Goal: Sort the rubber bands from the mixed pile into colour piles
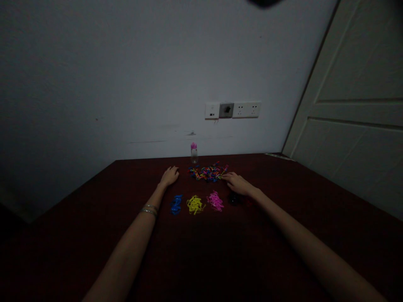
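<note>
My left hand (170,175) lies flat on the dark red table, fingers stretched out, left of a mixed heap of thin, small, colourful pieces (208,172). They look like bands or clips; the exact kind is too small to tell. At the heap's right edge, my right hand (236,183) reaches in with extended fingers, the tips touching or very near the pieces. Nearer to me are sorted piles: blue pieces (176,204), yellow pieces (195,204) and pink pieces (215,201). A dark pile or object (233,198) sits below my right hand, hard to make out.
Behind the heap stands a clear bottle with a pink top (194,154), close to the wall (151,84). Sockets and a switch panel (233,110) are mounted above the dark red table (189,256). A pale panelled door (355,117) rises at the right.
</note>
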`<action>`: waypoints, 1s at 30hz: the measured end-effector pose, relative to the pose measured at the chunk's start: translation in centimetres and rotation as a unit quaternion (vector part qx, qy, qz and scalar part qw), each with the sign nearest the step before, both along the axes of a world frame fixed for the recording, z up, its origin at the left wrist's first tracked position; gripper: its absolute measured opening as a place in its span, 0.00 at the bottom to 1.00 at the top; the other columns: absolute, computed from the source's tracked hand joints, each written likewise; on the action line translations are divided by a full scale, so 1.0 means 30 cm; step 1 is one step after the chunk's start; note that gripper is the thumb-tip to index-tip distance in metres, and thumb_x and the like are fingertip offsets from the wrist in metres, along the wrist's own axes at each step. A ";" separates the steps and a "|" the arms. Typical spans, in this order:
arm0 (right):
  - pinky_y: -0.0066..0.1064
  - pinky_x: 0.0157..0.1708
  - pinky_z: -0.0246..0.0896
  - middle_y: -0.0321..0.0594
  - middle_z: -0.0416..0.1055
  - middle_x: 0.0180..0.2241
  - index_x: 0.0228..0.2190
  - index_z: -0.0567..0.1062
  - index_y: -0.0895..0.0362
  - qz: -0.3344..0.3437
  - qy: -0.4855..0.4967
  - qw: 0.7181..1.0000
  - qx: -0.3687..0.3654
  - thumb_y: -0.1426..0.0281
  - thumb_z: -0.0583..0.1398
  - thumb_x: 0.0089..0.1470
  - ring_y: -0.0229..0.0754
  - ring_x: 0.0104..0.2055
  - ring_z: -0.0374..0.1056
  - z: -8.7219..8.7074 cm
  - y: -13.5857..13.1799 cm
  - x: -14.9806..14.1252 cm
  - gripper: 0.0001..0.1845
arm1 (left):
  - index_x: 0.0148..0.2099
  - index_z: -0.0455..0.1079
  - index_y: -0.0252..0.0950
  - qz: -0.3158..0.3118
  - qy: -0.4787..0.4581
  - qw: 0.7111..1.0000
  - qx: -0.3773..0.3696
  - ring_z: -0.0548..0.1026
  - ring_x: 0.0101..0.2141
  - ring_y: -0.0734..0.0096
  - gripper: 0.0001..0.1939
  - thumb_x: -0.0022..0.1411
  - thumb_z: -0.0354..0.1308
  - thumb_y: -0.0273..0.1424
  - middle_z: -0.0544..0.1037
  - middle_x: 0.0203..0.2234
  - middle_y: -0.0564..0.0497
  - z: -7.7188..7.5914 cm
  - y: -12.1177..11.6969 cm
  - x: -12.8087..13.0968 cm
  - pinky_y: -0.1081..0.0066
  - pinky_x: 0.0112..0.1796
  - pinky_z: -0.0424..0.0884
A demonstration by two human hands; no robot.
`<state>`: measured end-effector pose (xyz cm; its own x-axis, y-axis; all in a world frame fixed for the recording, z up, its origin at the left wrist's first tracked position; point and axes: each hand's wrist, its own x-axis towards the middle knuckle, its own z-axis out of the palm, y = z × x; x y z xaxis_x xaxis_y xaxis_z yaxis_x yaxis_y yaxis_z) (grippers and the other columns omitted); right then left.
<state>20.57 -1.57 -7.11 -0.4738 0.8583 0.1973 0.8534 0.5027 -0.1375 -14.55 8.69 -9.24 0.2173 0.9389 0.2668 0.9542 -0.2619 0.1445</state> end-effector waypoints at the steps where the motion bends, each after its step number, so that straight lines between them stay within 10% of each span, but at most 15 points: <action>1: 0.44 0.51 0.54 0.44 0.62 0.54 0.52 0.67 0.56 -0.001 0.005 1.000 0.001 0.75 0.49 0.53 0.48 0.56 0.54 -0.002 0.001 0.002 0.24 | 0.56 0.62 0.32 0.000 0.001 1.000 0.000 0.57 0.57 0.61 0.22 0.61 0.42 0.31 0.62 0.56 0.43 0.002 -0.003 0.001 0.65 0.55 0.54; 30: 0.42 0.52 0.58 0.48 0.65 0.50 0.48 0.69 0.59 0.098 0.146 0.966 0.190 0.82 0.49 0.50 0.44 0.53 0.59 0.104 -0.055 -0.062 0.24 | 0.54 0.64 0.31 -0.017 -0.024 1.000 0.002 0.58 0.57 0.64 0.21 0.61 0.43 0.29 0.65 0.54 0.44 0.011 -0.013 -0.001 0.65 0.56 0.52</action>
